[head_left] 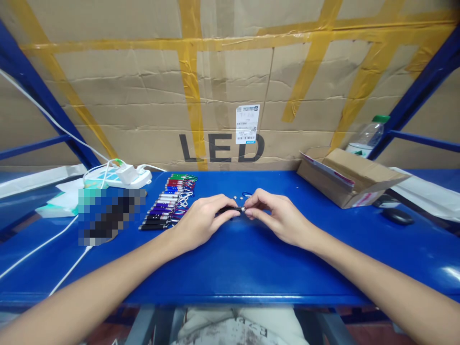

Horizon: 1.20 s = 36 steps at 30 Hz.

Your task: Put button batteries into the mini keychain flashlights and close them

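Note:
My left hand [208, 218] is closed around a slim black penlight [230, 209] held level above the blue table. At its silver right end, the thumb and fingertips of my right hand [271, 211] are pinched together on the tip. Just beyond the hands lie small round silver pieces [241, 198], like button cells, and a blue carabiner clip [246, 194], partly hidden by my right hand. Left of my left hand, several similar penlights [167, 203] with clips lie in a column, in green, red, blue, silver, purple and black.
A white power strip [140, 179] with cables and a pixelated dark object [113, 218] occupy the left side of the blue table [230, 268]. To the right are an open cardboard box [345, 177], a black mouse [397, 216] and a plastic bottle [370, 136]. Taped cardboard [143, 96] stands behind.

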Available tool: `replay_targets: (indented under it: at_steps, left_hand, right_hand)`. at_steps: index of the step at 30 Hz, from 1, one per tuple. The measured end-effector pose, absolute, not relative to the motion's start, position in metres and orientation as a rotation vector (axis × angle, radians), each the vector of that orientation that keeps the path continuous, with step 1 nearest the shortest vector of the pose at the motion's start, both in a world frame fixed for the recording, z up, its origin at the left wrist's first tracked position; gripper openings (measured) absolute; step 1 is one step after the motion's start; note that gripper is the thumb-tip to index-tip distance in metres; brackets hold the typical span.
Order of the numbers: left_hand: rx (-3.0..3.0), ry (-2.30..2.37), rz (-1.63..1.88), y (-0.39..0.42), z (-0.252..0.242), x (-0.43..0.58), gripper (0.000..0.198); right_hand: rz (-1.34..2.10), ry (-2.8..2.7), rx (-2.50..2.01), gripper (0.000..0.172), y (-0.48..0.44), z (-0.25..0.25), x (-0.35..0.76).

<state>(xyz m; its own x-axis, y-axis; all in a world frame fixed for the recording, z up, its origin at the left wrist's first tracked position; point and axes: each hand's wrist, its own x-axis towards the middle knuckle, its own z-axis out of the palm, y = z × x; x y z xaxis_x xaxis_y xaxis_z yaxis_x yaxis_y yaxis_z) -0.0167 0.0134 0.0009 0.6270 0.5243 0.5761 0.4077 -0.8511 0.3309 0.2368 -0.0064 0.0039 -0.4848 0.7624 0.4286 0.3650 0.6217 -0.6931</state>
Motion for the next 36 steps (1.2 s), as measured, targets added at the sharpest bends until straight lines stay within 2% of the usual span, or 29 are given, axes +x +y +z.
replay_targets:
  at_steps: [6,14,16,19,22,25,36]
  left_hand:
    - [2.627,0.772,1.068,0.011,0.003,-0.013,0.009]
    - [2.722,0.758,1.042,0.007,0.002,-0.014,0.009]
    - [2.755,0.73,1.046,0.006,0.002,-0.016,0.009]
    - [2.786,0.669,1.07,0.005,0.003,-0.018,0.009]
    - [2.827,0.6,1.112,0.005,0.005,-0.019,0.01]
    - [2.821,0.582,1.145,0.006,0.006,-0.019,0.01]
    - [2.367,0.842,1.151,0.004,0.006,-0.011,0.009]
  right_hand:
    - [0.453,-2.176,-0.749,0.015,-0.007,0.0,0.238]
    - [0.444,-2.185,-0.7,0.017,-0.009,-0.004,0.236]
    - [0.552,-2.135,-0.737,0.016,-0.01,-0.003,0.233]
    - [0.893,-1.945,-0.803,0.017,-0.009,-0.001,0.229]
    - [1.207,-1.748,-0.816,0.027,-0.009,0.001,0.225]
    - [1.317,-1.649,-0.818,0.035,-0.008,0.003,0.223]
    - [1.025,-1.699,-0.816,0.023,-0.011,-0.005,0.219]
